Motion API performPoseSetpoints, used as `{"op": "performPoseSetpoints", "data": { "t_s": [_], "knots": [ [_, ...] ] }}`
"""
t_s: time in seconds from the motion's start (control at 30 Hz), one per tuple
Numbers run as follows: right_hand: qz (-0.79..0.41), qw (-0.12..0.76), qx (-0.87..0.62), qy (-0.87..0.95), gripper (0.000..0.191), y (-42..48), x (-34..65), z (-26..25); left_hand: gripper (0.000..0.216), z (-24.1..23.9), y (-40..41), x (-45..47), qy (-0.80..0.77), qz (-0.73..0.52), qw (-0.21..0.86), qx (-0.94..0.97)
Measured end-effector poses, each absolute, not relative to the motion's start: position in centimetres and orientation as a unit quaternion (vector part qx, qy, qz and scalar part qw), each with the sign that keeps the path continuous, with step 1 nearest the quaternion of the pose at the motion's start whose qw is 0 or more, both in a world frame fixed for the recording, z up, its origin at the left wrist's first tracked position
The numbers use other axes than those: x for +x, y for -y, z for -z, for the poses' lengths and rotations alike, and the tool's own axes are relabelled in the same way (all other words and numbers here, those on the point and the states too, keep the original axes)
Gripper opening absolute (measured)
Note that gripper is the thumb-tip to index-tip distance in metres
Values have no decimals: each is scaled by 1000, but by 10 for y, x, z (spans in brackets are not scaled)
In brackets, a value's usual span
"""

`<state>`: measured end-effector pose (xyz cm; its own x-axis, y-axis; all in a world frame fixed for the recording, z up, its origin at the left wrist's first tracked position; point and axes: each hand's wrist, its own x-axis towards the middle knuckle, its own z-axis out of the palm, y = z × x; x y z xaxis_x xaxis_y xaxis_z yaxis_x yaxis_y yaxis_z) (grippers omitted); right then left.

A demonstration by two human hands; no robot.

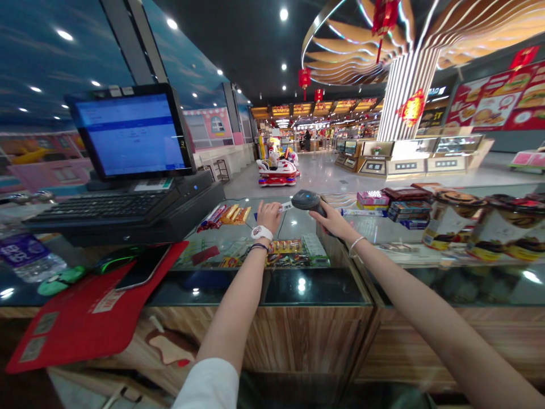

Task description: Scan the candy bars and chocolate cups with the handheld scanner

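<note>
My left hand (269, 216) reaches across the glass counter (298, 284) and pinches a small white card or ticket (285, 207) at its fingertips. A white watch sits on that wrist. My right hand (331, 220) is wrapped round the handle of a black barcode scanner (305, 200), whose head points left toward the card. The two hands are close together at the far side of the counter.
A till with a blue monitor (130, 133) and black keyboard (102, 207) stands at the left. A red mat (80, 318) carries a phone (142, 268) and a mouse (117, 260). A water bottle (28, 258) lies far left. Snack boxes (398, 204) and cups (455, 218) sit at the right.
</note>
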<state>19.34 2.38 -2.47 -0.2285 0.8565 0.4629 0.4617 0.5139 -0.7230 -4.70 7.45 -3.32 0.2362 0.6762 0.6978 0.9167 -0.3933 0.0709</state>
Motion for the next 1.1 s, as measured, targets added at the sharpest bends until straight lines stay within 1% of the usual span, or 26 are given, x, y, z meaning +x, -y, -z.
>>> {"op": "performPoseSetpoints", "data": {
  "t_s": [0.1, 0.2, 0.3, 0.5, 0.67, 0.8, 1.1],
  "knots": [
    [-173, 469, -426, 754, 35, -27, 194, 26, 24, 33, -74, -47, 512, 336, 182, -769],
    [-114, 507, -367, 772, 39, -32, 195, 27, 23, 34, -75, -46, 506, 335, 185, -773],
    [-85, 512, -313, 795, 44, -39, 198, 29, 23, 34, -76, -46, 502, 333, 185, -776],
    [-47, 476, -284, 831, 53, -58, 210, 42, 24, 33, -76, -45, 502, 338, 177, -776],
    [-60, 409, -284, 865, 55, -80, 224, 61, 24, 32, -75, -43, 497, 338, 174, -780],
    [-71, 372, -289, 879, 58, -93, 233, 72, 23, 30, -73, -41, 494, 340, 172, -781],
    [-82, 358, -307, 878, 57, -100, 245, 78, 23, 28, -71, -36, 486, 337, 159, -791]
  ]
}}
